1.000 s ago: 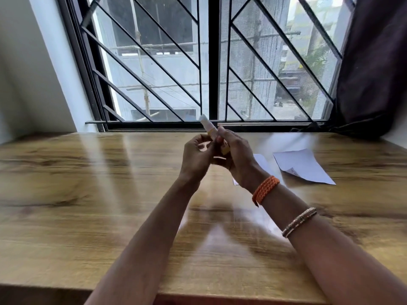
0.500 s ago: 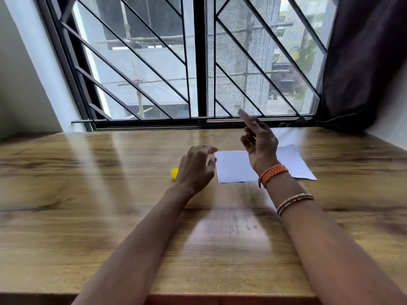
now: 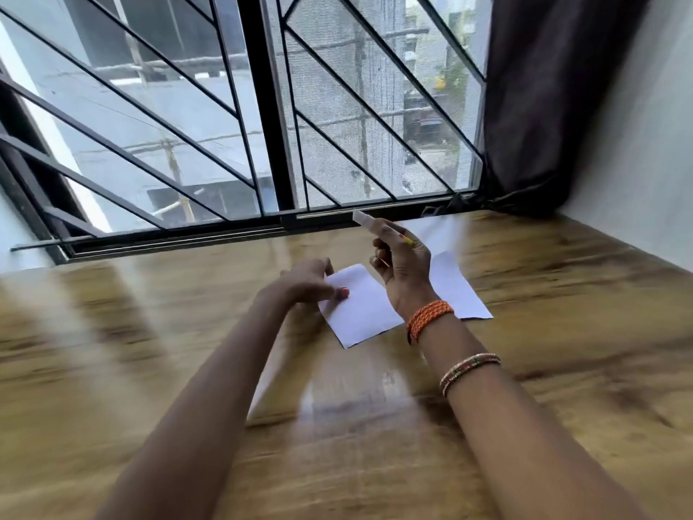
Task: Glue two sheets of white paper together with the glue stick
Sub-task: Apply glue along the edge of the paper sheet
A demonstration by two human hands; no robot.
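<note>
While the glue stick sits pinched in my right hand, raised above the counter with its uncapped white tip pointing up and left toward the window, nothing has been glued yet as far as I can judge. My right fingers are curled and clamped around the stick's barrel.

Near sheet: flat on the counter, just below and left of that hand. My left hand rests on its left edge; the fingers look loosely bent and pressing, though motion blur keeps me from saying whether they pinch the paper or merely hold it down. Far sheet: flat too, behind my right wrist, partly hidden by it; whether the two sheets overlap I cannot tell.

To do this step well, I would keep the left hand pinning the near sheet so it cannot skate on the glossy wood, bring the tip down flat, and stroke evenly out to the edges before laying the far sheet square on top.

No brand, label or writing is legible on the stick or the paper.
</note>
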